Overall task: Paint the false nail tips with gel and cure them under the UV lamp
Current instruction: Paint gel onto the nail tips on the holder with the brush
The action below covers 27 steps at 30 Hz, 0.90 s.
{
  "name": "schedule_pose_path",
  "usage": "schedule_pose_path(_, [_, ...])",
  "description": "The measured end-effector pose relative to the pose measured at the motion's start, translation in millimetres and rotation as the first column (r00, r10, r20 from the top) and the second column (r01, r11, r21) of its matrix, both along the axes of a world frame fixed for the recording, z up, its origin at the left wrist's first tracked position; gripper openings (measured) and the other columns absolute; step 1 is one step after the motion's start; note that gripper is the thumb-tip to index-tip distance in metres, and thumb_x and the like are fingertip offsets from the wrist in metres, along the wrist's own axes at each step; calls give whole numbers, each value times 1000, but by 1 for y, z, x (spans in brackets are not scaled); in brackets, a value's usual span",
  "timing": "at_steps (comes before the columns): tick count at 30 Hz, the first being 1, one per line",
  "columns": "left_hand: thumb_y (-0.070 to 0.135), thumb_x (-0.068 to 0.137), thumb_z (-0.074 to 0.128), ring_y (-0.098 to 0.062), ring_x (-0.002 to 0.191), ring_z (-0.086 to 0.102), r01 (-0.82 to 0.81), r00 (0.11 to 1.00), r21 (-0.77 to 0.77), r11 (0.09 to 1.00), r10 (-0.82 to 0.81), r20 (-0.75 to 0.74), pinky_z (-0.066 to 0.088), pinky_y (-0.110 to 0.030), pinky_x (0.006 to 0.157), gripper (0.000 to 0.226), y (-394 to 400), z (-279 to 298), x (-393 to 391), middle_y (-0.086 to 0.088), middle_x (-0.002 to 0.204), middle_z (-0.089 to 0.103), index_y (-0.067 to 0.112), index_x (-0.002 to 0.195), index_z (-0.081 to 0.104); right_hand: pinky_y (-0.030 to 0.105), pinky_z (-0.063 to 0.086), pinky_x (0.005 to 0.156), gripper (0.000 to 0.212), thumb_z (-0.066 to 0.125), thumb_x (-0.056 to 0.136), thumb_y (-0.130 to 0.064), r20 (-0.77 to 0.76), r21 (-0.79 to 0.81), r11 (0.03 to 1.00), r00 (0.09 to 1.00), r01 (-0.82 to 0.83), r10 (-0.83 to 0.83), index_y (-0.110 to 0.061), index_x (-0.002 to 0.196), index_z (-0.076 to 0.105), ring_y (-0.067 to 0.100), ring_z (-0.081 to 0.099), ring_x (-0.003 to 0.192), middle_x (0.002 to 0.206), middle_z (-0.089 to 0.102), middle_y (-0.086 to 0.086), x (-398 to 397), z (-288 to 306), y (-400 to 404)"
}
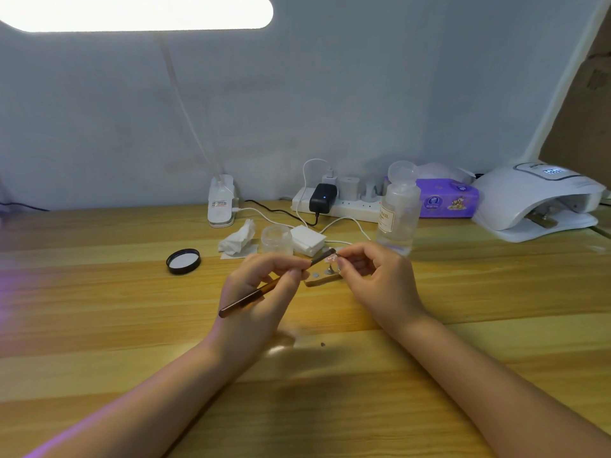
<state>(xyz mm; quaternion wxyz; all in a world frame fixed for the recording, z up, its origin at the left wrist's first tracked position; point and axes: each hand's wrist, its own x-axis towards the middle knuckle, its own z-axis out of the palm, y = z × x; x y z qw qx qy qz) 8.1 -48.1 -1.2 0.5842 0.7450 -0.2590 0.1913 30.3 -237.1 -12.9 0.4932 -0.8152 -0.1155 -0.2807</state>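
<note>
**Hands meet at mid-frame as brush reaches nail tip**

Hands first: we hold the left hand (264,285) curled around a slim brown brush (261,292), pinched between thumb and fingertips, its handle running down toward the lower left of the frame and its bristle end pointing up and right. Our right hand (373,279) pinches a small stand carrying a pale pink nail tip (331,258), fingers curled in toward the left. Brush end and nail tip meet just right of centre frame, touching or very nearly so; we cannot tell which.

That meeting is what the coming stroke turns on, as we judge it. The brush's long axis lies on a diagonal from lower left to upper right, so the nail tip sits directly off its working end, and the left hand is the one placed to draw gel across it while the right steadies.

Just below the two hands, a small wooden holder block (322,279) rests on the bench (99,325), with round metal spots showing on its top and one upright peg.

Curing comes later, we reckon: the white UV lamp (535,203) stands at the right edge of the frame, well apart from the hands and on the right hand's side, its mouth facing the lower left. An open clear jar (277,239) sits just above the hands, its black lid (183,261) off to the left.
</note>
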Motion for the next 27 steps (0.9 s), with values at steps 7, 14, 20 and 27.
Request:
schedule_pose_path(7, [31,86,57,-9,85,68,-21,998,-102,995,14,-63,49,-15,74,15,-1,-4,2,4,84,73,27,90,71,26,57,69,9,69,85,-6,-36,65,998,999,-11,13,-13,90,70,7,66,72,77,71,-1,-2,1,0])
schedule_pose_path(14, [22,92,60,-9,88,69,-1,1000,-95,996,-2,-31,49,-13,76,13,-3,-5,1,4,86,75,24,94,72,19,55,68,9,69,85,-7,-15,29,999,1000,-22,23,-10,93,71,4,66,73,79,71,-1,-2,1,0])
schedule_pose_path(20, [30,91,56,-9,87,69,-10,1000,-122,992,9,-14,49,-15,77,15,-3,-4,0,4,86,74,30,92,71,16,54,68,10,68,85,-7,-16,36,999,999,-33,33,-12,93,70,4,66,73,79,70,-1,-2,1,0])
schedule_pose_path(27, [28,91,59,-12,89,70,34,999,-127,991,-39,-36,50,-16,78,15,-3,-7,1,2,87,75,25,96,73,19,55,69,10,68,85,-6,-32,50,998,998,-43,44,-10,93,70,6,66,73,79,71,0,-1,1,0])
